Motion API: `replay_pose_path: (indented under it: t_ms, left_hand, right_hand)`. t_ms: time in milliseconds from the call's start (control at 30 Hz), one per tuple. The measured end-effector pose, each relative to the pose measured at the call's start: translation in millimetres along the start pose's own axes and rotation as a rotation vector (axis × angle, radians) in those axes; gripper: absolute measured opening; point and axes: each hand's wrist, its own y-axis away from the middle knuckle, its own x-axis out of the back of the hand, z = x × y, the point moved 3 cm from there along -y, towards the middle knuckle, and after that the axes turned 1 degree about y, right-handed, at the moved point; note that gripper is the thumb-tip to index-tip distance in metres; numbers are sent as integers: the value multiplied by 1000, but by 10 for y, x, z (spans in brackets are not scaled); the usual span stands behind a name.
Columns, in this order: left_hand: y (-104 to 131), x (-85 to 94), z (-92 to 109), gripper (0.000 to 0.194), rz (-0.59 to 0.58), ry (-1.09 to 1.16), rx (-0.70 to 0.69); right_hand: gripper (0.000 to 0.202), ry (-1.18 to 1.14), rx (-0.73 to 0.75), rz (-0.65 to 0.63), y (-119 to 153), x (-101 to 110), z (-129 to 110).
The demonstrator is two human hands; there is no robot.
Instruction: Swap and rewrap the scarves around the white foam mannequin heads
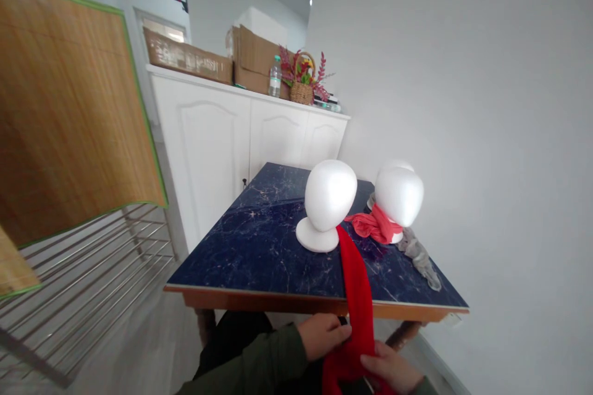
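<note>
A long red scarf runs from behind the neck of a white foam mannequin head, over the table's front edge and down to my lap. My left hand grips the scarf's left edge just below the table, fingers curled in. Lower and to the right, my right hand is closed on the scarf, with the thumb on top of the fabric. The cloth's lower end leaves the bottom of the view. The mannequin head stands upright on its round base.
Further right, more white foam heads stand by a coral cloth and a grey cloth on the dark blue marbled table. A metal rack with a bamboo mat is at left. White cabinets stand behind.
</note>
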Motion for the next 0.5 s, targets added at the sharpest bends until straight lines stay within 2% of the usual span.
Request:
replay_pose_path:
  t_ms: [67, 100, 167, 233, 267, 333, 400, 433, 500]
  left_hand:
    - [12, 42, -75, 50, 109, 30, 69]
    - [13, 44, -110, 50, 126, 93, 95]
    - [5, -14, -173, 45, 87, 339, 157]
    - [-3, -122, -196, 40, 26, 636, 211]
    - [2, -163, -187, 38, 27, 749, 225]
    - [51, -173, -122, 32, 111, 902, 200]
    - [175, -78, -9, 27, 239, 962, 140]
    - [264, -13, 62, 26, 256, 970, 106]
    - [468, 107, 215, 25, 154, 950, 42]
  right_hand:
    - [50, -10, 9, -159, -50, -312, 2]
    - [49, -4, 15, -226, -77, -447, -12]
    - [42, 14, 15, -302, -135, -653, -53]
    - [37, 18, 20, -317, -196, -770, -107]
    - [37, 19, 30, -321, -226, -803, -137]
    - [38, 24, 58, -326, -280, -825, -201]
    - [43, 31, 92, -333, -320, -803, -274]
    - [48, 33, 114, -333, -332, -781, -317]
    - [59, -1, 182, -311, -345, -726, -432]
